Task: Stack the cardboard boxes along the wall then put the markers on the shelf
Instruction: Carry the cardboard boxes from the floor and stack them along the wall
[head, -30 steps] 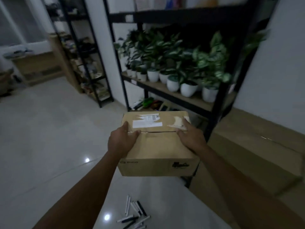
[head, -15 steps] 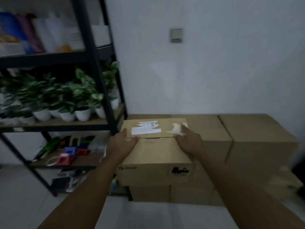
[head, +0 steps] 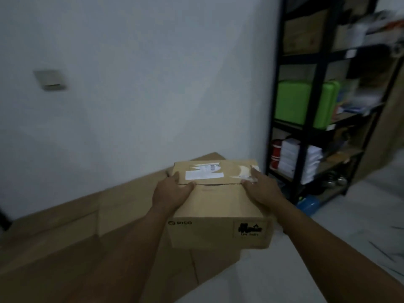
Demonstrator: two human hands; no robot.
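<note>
I hold a small cardboard box with white label scraps on its lid and a PICO print on its front face. My left hand grips its left top edge and my right hand grips its right top edge. The box hangs in the air above the right end of a row of larger cardboard boxes that stand against the white wall. No markers are in view.
A black metal shelf unit stands to the right of the boxes, holding a green case, white packages and cardboard boxes. A blue item lies at its foot. A wall switch sits upper left. Pale tiled floor spreads right.
My view has swung right, from the plant shelf across the wall to another shelf unit. The box stays in both hands and now hangs over the right end of the box row.
</note>
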